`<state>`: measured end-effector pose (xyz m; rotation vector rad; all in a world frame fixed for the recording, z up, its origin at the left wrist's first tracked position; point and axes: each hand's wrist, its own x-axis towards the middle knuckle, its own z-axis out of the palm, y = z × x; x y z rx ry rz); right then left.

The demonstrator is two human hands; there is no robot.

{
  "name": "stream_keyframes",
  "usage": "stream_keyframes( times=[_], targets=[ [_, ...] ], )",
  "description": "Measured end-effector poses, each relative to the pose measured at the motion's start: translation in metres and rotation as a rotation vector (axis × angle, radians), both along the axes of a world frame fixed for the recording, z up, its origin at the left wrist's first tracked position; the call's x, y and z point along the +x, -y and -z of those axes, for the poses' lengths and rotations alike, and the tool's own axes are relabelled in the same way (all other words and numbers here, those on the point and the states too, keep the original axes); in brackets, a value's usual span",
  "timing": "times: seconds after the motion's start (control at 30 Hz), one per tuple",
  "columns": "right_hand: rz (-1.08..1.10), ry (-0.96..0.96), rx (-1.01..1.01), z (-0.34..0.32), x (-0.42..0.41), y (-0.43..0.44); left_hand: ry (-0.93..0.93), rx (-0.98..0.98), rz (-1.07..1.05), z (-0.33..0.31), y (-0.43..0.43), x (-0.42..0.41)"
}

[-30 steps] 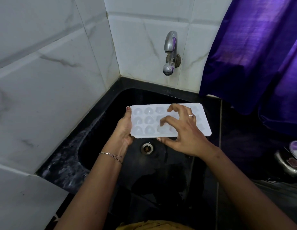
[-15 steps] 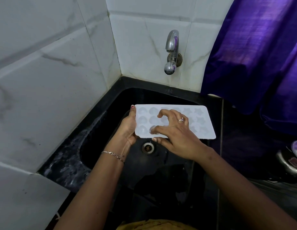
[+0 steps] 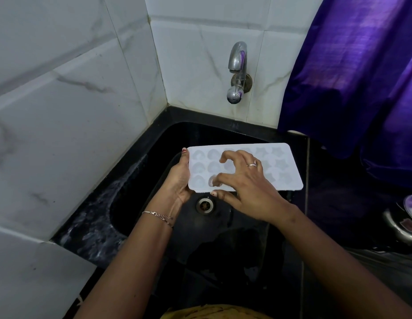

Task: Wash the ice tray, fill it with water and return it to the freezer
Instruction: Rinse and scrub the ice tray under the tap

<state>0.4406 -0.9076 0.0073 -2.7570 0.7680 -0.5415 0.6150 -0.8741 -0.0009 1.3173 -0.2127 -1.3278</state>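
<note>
The white ice tray (image 3: 285,173) is held level over the black sink (image 3: 140,203), above its drain (image 3: 203,204) and short of the wall tap (image 3: 238,72). The left hand (image 3: 179,178) grips its left end. The right hand (image 3: 244,187), fingers curled, hides the middle cavities and pinches the near edge. A purple curtain (image 3: 349,77) hangs at the right.

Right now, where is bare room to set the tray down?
Bare: the black sink basin floor nearer than the round drain, and the wet black ledge between basin and tiled wall. Crowded above the drain: left hand and right hand grip the white plastic ice tray.
</note>
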Motion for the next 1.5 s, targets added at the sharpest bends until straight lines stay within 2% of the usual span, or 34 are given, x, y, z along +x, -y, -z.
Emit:
stream_keyframes(
  times=[0.1,0.33,0.5,0.7,0.83,0.93,1.0,1.2,1.3,1.4,1.5],
  targets=[
    [0.03,0.017,0.0,-0.007,0.002,0.0,0.014,0.001,-0.019,-0.001,0.001,-0.001],
    [-0.033,-0.077,-0.111,-0.004,0.028,-0.012,0.038,0.02,-0.028,0.0,0.003,-0.005],
    [-0.065,-0.068,-0.111,0.002,0.03,-0.013,0.067,0.023,-0.029,0.001,0.002,-0.002],
    [0.017,-0.064,-0.143,0.005,0.028,-0.016,0.061,0.031,-0.027,0.002,0.0,-0.002],
    [-0.051,-0.081,-0.11,0.005,0.028,-0.018,0.047,0.037,-0.032,0.003,-0.002,-0.001],
    [-0.1,-0.055,0.008,0.002,0.024,-0.016,0.028,0.041,-0.013,0.007,-0.003,0.002],
    [-0.054,0.013,0.118,-0.003,0.018,-0.012,0.035,0.039,-0.018,0.008,-0.004,0.006],
    [0.413,0.375,0.359,-0.002,-0.023,0.043,0.064,0.005,-0.027,0.009,-0.008,0.037],
    [0.584,0.383,0.611,0.005,-0.037,0.072,0.099,0.013,-0.004,0.007,-0.009,0.051],
    [0.546,0.362,0.955,0.007,-0.039,0.082,0.145,0.023,0.051,0.002,-0.007,0.059],
    [0.479,0.381,1.033,0.008,-0.035,0.082,0.186,0.037,0.061,-0.004,-0.002,0.064]
  ],
)
